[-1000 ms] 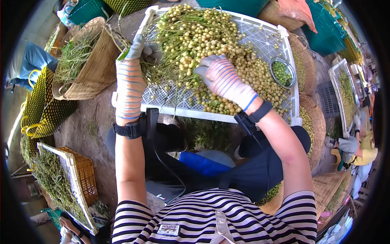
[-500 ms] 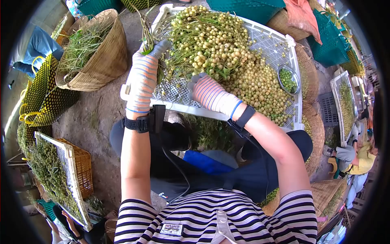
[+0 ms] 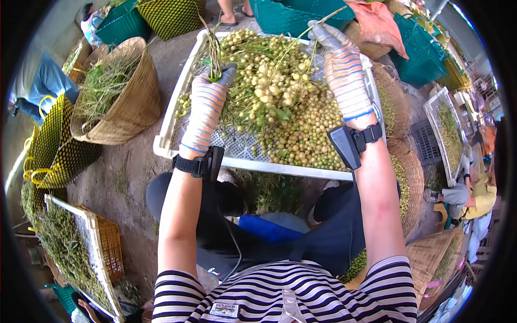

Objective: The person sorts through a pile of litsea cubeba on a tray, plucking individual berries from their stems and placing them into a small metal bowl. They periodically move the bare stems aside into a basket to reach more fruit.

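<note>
Fingers shut on both sides: my left hand, in a striped glove, is curled round a bunch of thin stems that stands up over the left part of the tray; my right hand, gloved alike, pinches a long stem above the tray's far right corner. Stem slants down toward the middle of the tray; cannot tell whether its lower end is clear of the heap or caught in it. Berries, pale and partly on their stalks, lie heaped along the middle and far side of the tray; loose berries spread over its near right part. Step in hand, as I judge it: drawing one stem up from the heap while the bunch stays gripped. Next move seems to call for a steady pull, enough to free any tangle, with the left grip kept firm. Against the frame half a second back: right hand was low then, at the near side of the heap, no long stem showing in it; now raised to the far corner. Left hand keeps its bunch. Basket of cut stems sits left of the tray, as then.
</note>
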{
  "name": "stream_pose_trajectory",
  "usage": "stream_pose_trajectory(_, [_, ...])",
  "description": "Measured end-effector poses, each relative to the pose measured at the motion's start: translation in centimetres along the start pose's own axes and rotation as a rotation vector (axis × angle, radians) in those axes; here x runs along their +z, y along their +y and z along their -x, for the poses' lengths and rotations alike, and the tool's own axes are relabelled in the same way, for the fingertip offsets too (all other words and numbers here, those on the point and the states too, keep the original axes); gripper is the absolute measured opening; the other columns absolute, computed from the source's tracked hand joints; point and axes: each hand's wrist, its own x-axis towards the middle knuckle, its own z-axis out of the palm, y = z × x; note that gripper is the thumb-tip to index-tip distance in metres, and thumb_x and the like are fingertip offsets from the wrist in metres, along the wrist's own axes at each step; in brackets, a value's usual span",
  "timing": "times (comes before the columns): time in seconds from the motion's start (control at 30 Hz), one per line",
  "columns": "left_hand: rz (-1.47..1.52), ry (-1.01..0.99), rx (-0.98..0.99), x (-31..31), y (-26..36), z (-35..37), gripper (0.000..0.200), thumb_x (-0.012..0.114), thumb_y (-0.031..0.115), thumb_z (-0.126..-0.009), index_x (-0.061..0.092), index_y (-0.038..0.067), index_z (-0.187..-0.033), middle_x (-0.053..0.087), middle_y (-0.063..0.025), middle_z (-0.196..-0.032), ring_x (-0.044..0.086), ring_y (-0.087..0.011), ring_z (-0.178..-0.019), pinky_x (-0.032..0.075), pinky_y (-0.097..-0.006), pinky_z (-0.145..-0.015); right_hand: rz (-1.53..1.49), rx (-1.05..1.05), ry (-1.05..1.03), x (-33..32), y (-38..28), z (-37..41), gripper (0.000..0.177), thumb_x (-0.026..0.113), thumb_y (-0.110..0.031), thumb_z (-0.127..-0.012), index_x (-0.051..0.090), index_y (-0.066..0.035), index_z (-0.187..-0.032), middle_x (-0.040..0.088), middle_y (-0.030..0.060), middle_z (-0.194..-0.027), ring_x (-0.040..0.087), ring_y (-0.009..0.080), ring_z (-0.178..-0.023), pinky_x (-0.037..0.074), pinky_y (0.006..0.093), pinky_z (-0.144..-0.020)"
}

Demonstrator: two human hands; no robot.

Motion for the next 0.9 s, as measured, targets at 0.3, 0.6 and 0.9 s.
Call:
stream_pose_trajectory(0.3, [-0.303, -0.386, 0.07, 9.6, 0.1, -2.4, 0.037, 0.074, 0.026, -0.072, 0.064, 0.0, -0.097, 0.066, -0.0084, -0.079, 0.057, -0.0126, -0.068, 0.047, -0.0281, -0.067, 0.132, 0.315, -0.075, -3.9, -0.1, 1.6, 0.023, 0.073, -0.014, -0.072, 0.068, -0.003, -0.091, 0.067, 0.0027, -0.08, 0.057, 0.0083, -0.07, 0.044, 0.0221, -0.066])
stream_pose_trajectory(0.6, [-0.64, -0.661, 0.606, 13.4, -8.4, -2.7, 0.023, 0.067, 0.025, -0.079, 0.059, 0.007, -0.089, 0.057, 0.0019, -0.059, 0.053, -0.0127, -0.053, 0.042, -0.0295, -0.048, 0.358, 0.4, -0.172, -8.1, 1.7, 2.7, 0.023, 0.074, -0.015, -0.071, 0.069, -0.001, -0.088, 0.067, 0.0039, -0.077, 0.058, 0.0101, -0.07, 0.047, 0.0261, -0.073])
stream_pose_trajectory(0.9, [-0.055, -0.529, -0.297, 14.5, -2.7, 0.5, 0.023, 0.069, 0.022, -0.078, 0.066, 0.003, -0.09, 0.057, 0.0, -0.062, 0.049, -0.0083, -0.052, 0.038, -0.0219, -0.048, 0.477, 0.364, -0.708, -12.5, 4.0, 4.6, 0.037, 0.064, -0.024, -0.081, 0.058, -0.003, -0.111, 0.064, 0.0079, -0.102, 0.055, 0.0118, -0.093, 0.043, 0.0296, -0.085])
